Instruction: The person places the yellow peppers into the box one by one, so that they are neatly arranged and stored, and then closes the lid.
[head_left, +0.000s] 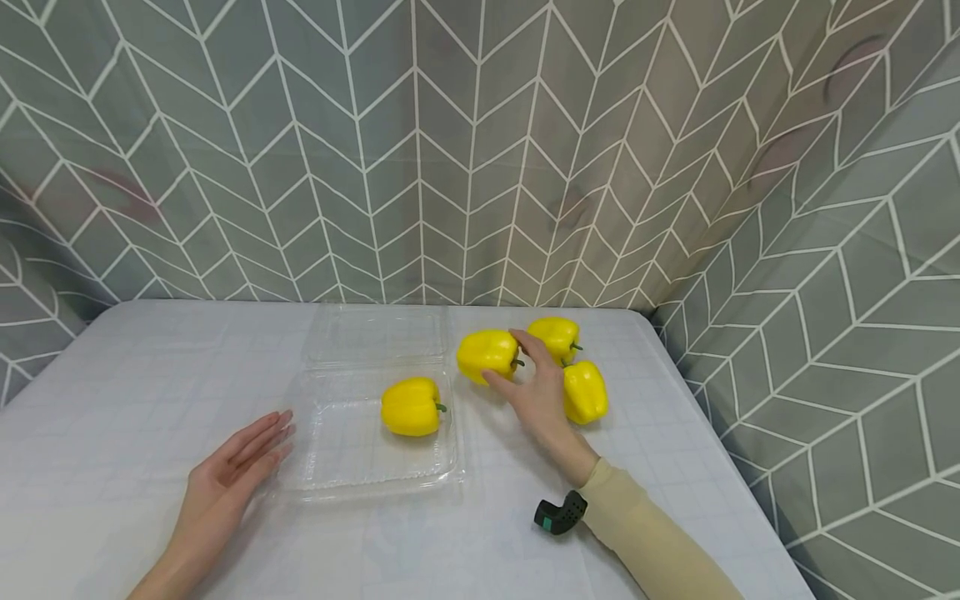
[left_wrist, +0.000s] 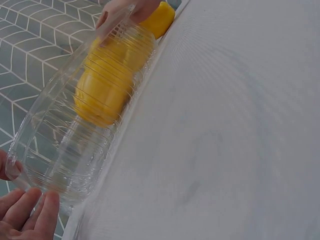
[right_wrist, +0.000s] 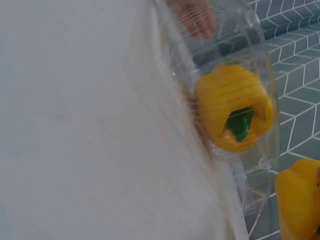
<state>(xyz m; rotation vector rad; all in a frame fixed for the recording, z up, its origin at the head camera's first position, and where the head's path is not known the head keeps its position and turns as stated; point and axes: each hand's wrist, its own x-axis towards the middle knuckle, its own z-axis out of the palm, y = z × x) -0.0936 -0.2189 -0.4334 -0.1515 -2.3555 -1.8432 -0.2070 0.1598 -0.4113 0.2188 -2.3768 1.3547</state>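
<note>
My right hand (head_left: 542, 396) grips a yellow bell pepper (head_left: 483, 356) between thumb and fingers, just right of a clear plastic clamshell container (head_left: 322, 492). Inside the container's right half lies another yellow bell pepper (head_left: 410, 407) on its side, green stem facing right. The container's lid (head_left: 378, 333) is folded back, away from me. At the container's left edge, my left hand (head_left: 232, 475) has its fingers extended; in the left wrist view these fingers (left_wrist: 47, 212) are close to the rim, and contact is hard to tell. The right wrist view shows the gripped pepper (right_wrist: 297, 200) only partly.
Two more yellow bell peppers, one at the back (head_left: 553, 337) and one nearer (head_left: 587, 392), lie to the right of my right hand. A white cloth (head_left: 135, 367) covers the table. Patterned curtains (head_left: 450, 167) stand behind the table and on the right.
</note>
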